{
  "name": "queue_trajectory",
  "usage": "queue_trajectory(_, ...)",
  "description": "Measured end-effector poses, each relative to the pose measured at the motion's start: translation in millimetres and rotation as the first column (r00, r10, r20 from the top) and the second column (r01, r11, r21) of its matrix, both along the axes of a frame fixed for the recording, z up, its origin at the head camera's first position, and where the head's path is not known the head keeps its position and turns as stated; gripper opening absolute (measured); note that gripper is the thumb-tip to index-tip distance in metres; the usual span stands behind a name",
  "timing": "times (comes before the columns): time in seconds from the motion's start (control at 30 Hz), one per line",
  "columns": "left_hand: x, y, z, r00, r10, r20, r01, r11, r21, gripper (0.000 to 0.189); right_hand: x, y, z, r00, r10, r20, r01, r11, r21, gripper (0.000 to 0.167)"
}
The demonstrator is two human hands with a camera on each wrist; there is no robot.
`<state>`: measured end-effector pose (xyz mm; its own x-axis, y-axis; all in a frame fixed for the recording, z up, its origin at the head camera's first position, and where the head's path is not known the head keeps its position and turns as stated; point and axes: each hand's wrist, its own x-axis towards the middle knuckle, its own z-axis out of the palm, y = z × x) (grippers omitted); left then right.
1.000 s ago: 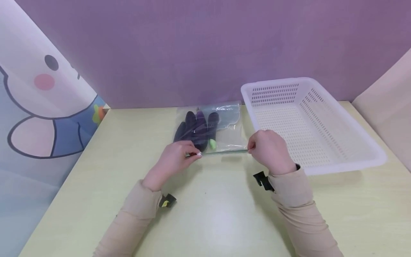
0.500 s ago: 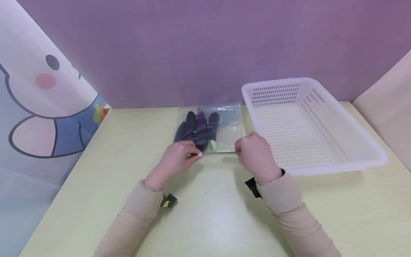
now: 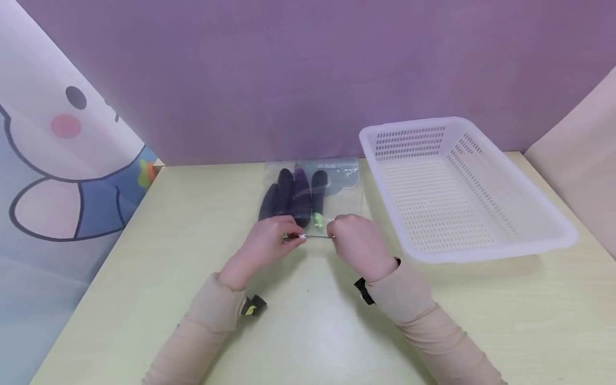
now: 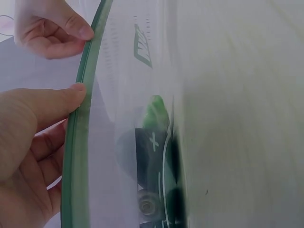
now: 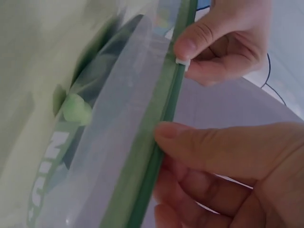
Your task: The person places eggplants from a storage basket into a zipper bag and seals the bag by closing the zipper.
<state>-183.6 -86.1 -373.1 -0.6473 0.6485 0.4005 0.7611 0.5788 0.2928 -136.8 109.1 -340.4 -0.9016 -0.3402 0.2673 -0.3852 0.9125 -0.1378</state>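
A clear zip bag [image 3: 345, 200] with several dark purple eggplants [image 3: 301, 199] inside stands out from the table's back. One eggplant's green end [image 5: 76, 110] shows through the plastic. Along the bag's near edge runs a green zip strip [image 5: 174, 95]. My left hand [image 3: 269, 238] pinches this strip at a small white slider [image 5: 182, 62] between thumb and fingers. A short way to the right, my right hand [image 3: 358, 243] pinches the same strip, thumb on top and other fingers curled beneath. Only a short length of strip shows between the hands.
A white perforated plastic basket [image 3: 486, 249] stands on the pale wooden table [image 3: 308, 331] to the right of the bag. Behind is a purple backdrop [image 3: 289, 80], and at left a cartoon-printed cloth [image 3: 53, 160].
My right hand has moved left along the zip strip, closer to my left hand, which stays nearly in place at the slider. The basket has not moved.
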Motion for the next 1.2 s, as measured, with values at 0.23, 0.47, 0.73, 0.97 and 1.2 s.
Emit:
queue_trajectory(0.23,0.5,0.4,-2.7,1.0,-0.018,-0.004,0.018,1.0,-0.006,0.007,-4.0,-4.3,-6.3,1.0,0.024,-0.019,-0.024,0.999,-0.023,0.021)
queue_trajectory(0.47,1.9,0.9,-2.4,1.0,-0.018,0.006,0.018,1.0,-0.02,0.006,-5.4,-3.6,-9.4,1.0,0.02,-0.017,-0.021,0.999,-0.037,0.029)
queue_trajectory(0.73,0.7,2.0,-2.7,1.0,-0.017,0.019,0.018,0.999,-0.051,0.007,-6.6,-1.2,-9.9,1.0,0.011,0.008,-0.011,0.999,-0.036,0.03)
queue_trajectory(0.97,-0.6,1.2,-2.2,0.999,-0.009,0.035,0.011,0.997,-0.071,0.008,-6.9,0.7,-9.4,0.999,0.007,0.052,-0.006,0.999,-0.032,0.025)
queue_trajectory(1.2,-1.2,-0.6,-1.1,0.997,0.021,0.078,-0.014,0.996,-0.09,0.01,-8.4,1.4,-9.9,0.997,0.003,0.071,0.0,0.999,-0.033,0.023)
